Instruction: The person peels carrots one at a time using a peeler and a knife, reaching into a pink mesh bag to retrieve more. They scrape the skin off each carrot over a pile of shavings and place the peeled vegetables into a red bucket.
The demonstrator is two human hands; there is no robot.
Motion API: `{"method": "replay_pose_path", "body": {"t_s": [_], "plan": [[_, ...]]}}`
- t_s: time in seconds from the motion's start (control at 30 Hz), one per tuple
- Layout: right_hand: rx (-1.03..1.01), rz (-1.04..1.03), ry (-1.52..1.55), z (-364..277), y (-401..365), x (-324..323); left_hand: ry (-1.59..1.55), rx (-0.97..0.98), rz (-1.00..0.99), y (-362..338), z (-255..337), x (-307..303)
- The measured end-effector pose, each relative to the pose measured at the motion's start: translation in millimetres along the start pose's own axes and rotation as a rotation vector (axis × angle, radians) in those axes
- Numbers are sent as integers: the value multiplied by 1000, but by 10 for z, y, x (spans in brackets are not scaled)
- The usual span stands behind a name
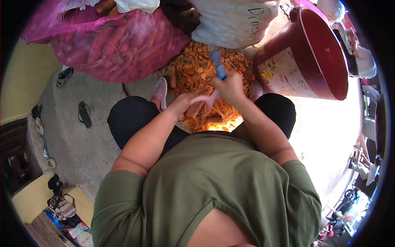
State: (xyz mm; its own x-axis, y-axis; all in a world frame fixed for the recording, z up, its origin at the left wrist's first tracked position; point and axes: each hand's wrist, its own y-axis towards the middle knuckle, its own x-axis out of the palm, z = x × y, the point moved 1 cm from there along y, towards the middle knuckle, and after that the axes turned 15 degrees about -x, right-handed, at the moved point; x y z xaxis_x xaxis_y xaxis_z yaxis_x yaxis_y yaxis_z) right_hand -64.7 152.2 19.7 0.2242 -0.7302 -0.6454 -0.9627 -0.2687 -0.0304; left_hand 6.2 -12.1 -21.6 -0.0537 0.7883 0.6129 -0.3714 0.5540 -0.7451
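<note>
My left hand (184, 106) is closed around a carrot (196, 108), low over the pile of orange peelings between my feet. In my right hand (231, 87) is a peeler, gripped in a fist. Its pink forked head (210, 99) reaches over the carrot, and a blue handle (218, 66) sticks out past the far side of the fist, slightly blurred. Orange carrot peelings (197, 61) with round cut pieces among them cover the floor below and beyond both hands.
A pink mesh sack (119, 45) full of carrots stands at the far left. Beyond the peelings is a white sack (236, 22) with writing. A large red bucket (288, 61) leans at the right. One sandal (84, 114) lies on the concrete floor; people and vehicles show at the right edge.
</note>
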Motion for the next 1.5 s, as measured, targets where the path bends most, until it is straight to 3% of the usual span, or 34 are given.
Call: {"method": "replay_pose_path", "body": {"t_s": [0.1, 0.13, 0.23, 0.3, 0.4, 0.5, 0.53, 0.6, 0.63, 0.67, 0.77, 0.87, 0.97, 1.03, 1.1, 1.17, 1.27, 1.37, 1.5], "plan": [[-110, 7, -80, -5, -30, 122, 22, -58, -12, 46, -1, -40], [26, 16, -10, -17, 51, 4, 19, -35, -19, 58, -20, -52], [145, 244, -176, 578, 359, -248, 8, 12, -49, 67, -41, -70], [211, 252, -119, 411, 343, -386, -3, -2, -81, 50, -31, -72], [71, 109, 68, -18, 91, -148, -42, 8, 16, -26, 15, 62], [-165, -24, -136, -157, -70, 41, -11, -6, -16, 202, -66, -165], [-85, 0, -43, 11, -2, 65, -16, 11, -62, 57, -7, -12], [47, 182, -166, 543, 287, 17, 42, 7, -68, 125, -45, -101], [209, 159, -163, 465, 356, -255, 70, 6, -70, 147, -54, -132], [160, 231, -282, 671, 435, -342, 57, 8, -68, 123, -54, -114], [189, 236, -59, 320, 298, -293, 34, 9, -62, -22, 29, 41], [-66, 8, 22, -128, -76, 17, 6, 3, -22, -60, 43, 123], [-23, -17, 34, 61, -13, 151, 16, 32, 2, 49, -18, 35], [85, 93, -12, 212, 136, 2, 77, 84, -28, 13, 10, 30], [186, 190, -83, 404, 306, -221, -46, 10, -10, 47, -25, 10], [176, 257, -118, 587, 379, -290, -20, -4, -39, 50, -51, -24], [50, 129, 66, -56, 78, -195, -56, -6, -62, 119, -52, -137], [-168, -8, -112, -126, -77, 70, -58, -52, -35, 16, 0, 35], [158, 169, -85, 479, 301, -81, 30, 0, -16, 105, -60, -47]]}}
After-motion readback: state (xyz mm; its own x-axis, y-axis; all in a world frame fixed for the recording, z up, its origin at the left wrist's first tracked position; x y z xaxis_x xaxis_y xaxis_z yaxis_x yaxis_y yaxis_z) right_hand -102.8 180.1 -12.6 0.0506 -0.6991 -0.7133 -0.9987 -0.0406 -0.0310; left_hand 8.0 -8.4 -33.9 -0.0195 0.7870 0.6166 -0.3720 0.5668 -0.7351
